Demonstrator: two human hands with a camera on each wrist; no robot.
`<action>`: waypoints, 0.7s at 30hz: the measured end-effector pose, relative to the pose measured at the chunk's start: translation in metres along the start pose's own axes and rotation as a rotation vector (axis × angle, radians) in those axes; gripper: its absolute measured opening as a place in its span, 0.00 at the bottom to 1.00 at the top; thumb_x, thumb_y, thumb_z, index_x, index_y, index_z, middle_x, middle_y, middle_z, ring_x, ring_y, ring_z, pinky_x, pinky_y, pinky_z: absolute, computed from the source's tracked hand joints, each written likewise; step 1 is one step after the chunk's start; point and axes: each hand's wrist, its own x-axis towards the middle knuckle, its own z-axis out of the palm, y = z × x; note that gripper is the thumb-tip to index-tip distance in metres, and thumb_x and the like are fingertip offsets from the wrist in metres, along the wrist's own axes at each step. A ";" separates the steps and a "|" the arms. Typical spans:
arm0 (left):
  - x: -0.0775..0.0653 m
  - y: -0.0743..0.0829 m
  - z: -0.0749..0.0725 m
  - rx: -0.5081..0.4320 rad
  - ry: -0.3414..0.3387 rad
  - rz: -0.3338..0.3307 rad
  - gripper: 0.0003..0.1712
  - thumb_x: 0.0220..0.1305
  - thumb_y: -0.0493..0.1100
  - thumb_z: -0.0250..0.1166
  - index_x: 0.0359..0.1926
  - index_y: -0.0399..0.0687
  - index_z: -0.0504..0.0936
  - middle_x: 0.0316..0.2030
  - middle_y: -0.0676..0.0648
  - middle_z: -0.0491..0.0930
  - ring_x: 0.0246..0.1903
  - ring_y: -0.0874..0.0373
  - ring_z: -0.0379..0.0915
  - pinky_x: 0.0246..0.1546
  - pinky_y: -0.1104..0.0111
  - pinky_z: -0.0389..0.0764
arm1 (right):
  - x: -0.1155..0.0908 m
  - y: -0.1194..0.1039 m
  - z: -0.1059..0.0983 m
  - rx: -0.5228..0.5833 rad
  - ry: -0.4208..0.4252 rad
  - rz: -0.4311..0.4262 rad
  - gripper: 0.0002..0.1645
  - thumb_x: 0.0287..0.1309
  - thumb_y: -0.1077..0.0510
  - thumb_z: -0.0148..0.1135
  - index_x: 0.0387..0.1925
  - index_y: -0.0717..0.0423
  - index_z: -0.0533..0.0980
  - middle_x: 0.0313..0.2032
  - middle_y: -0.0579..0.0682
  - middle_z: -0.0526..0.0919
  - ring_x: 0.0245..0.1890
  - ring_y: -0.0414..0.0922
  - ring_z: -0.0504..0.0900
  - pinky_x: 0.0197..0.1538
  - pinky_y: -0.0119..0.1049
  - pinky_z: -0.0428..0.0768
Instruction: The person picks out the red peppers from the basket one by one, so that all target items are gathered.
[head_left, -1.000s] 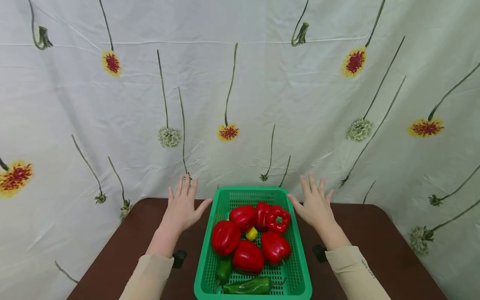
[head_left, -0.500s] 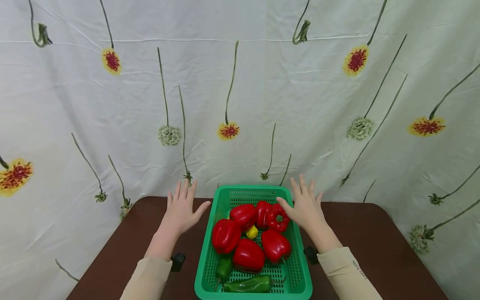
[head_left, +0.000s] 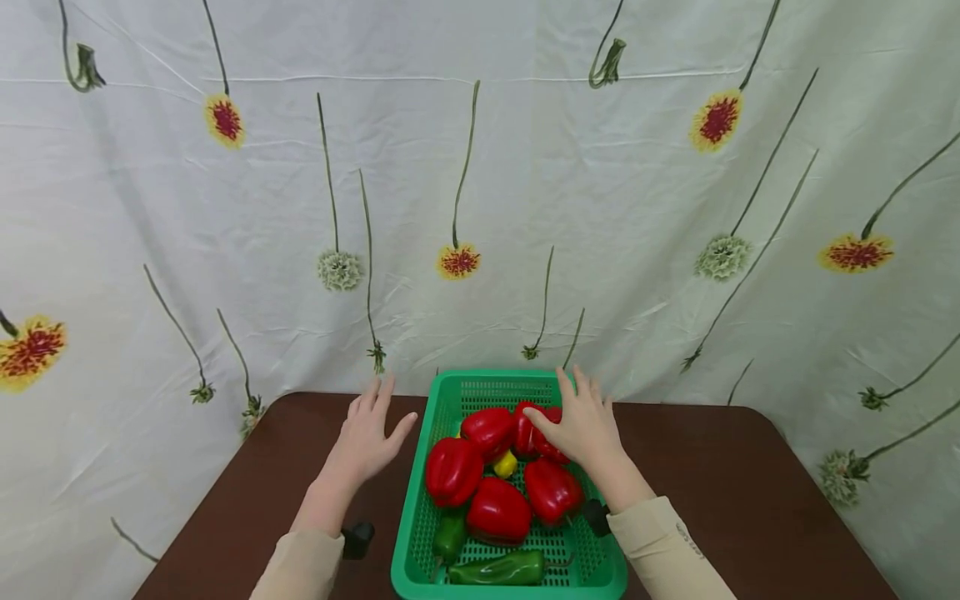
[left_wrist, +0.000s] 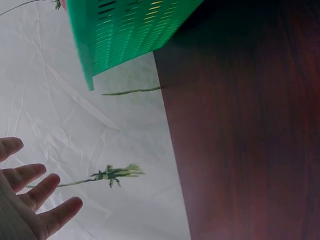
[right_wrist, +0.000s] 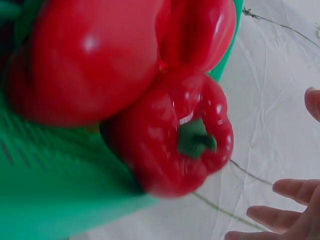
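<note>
A green plastic basket (head_left: 414,492) holds several red bell peppers (head_left: 453,472), a long green pepper (head_left: 498,568), a shorter green pepper (head_left: 450,533) and a small yellow thing (head_left: 506,464). My right hand (head_left: 588,429) hovers above the basket's far right part with fingers spread, partly covering a red bell pepper (right_wrist: 150,145) whose green stem shows in the right wrist view. Fingers (right_wrist: 272,217) there are apart from that pepper. Left of the basket, my left hand (head_left: 363,442) is in the air with fingers extended, holding nothing. The left wrist view shows it apart from the basket wall (left_wrist: 125,35).
The basket stands on a dark brown table (head_left: 705,483) with rounded far corners. Behind the table hangs a white cloth (head_left: 480,183) printed with flowers. A small black device (head_left: 358,540) sits at the left wrist, and another (head_left: 597,517) at the right.
My right hand has moved left, from beside the basket's right rim to over the peppers. My left hand has lowered slightly and turned a little. The peppers and basket have stayed put.
</note>
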 end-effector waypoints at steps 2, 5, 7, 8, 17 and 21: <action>-0.001 -0.001 0.003 -0.026 -0.011 -0.003 0.43 0.73 0.56 0.53 0.77 0.39 0.49 0.74 0.29 0.48 0.70 0.27 0.46 0.64 0.34 0.58 | 0.000 -0.002 0.004 -0.001 0.005 0.000 0.51 0.60 0.35 0.61 0.73 0.61 0.59 0.71 0.66 0.59 0.70 0.68 0.60 0.65 0.68 0.63; -0.003 -0.001 0.009 -0.076 -0.028 -0.008 0.40 0.74 0.54 0.53 0.77 0.39 0.51 0.73 0.30 0.52 0.68 0.31 0.56 0.63 0.38 0.63 | 0.000 -0.005 0.011 -0.006 0.015 -0.002 0.50 0.59 0.36 0.63 0.71 0.63 0.61 0.69 0.66 0.63 0.67 0.66 0.65 0.63 0.64 0.68; -0.005 -0.001 0.014 -0.113 -0.036 -0.016 0.39 0.74 0.52 0.54 0.76 0.38 0.53 0.71 0.30 0.56 0.64 0.35 0.65 0.61 0.42 0.68 | 0.000 -0.006 0.015 -0.010 0.013 0.002 0.50 0.58 0.36 0.64 0.70 0.63 0.62 0.68 0.66 0.65 0.65 0.65 0.66 0.62 0.63 0.69; -0.006 -0.002 0.016 -0.129 -0.040 -0.022 0.38 0.74 0.51 0.54 0.76 0.39 0.54 0.70 0.31 0.57 0.61 0.37 0.69 0.59 0.44 0.71 | 0.000 -0.006 0.016 -0.014 0.008 0.005 0.50 0.58 0.36 0.65 0.70 0.63 0.62 0.68 0.66 0.65 0.65 0.65 0.66 0.61 0.63 0.70; -0.014 -0.006 0.032 -0.256 -0.065 -0.090 0.35 0.73 0.49 0.57 0.73 0.39 0.60 0.64 0.32 0.67 0.45 0.47 0.80 0.41 0.57 0.82 | -0.002 -0.007 0.025 -0.038 -0.046 0.037 0.50 0.53 0.38 0.69 0.68 0.64 0.64 0.65 0.66 0.68 0.63 0.65 0.68 0.58 0.62 0.73; -0.014 -0.006 0.038 -0.328 -0.069 -0.119 0.34 0.72 0.48 0.59 0.72 0.38 0.63 0.59 0.35 0.71 0.41 0.51 0.80 0.36 0.62 0.81 | -0.002 -0.007 0.028 -0.067 -0.045 0.039 0.49 0.51 0.39 0.72 0.65 0.65 0.67 0.62 0.65 0.71 0.59 0.63 0.71 0.54 0.58 0.78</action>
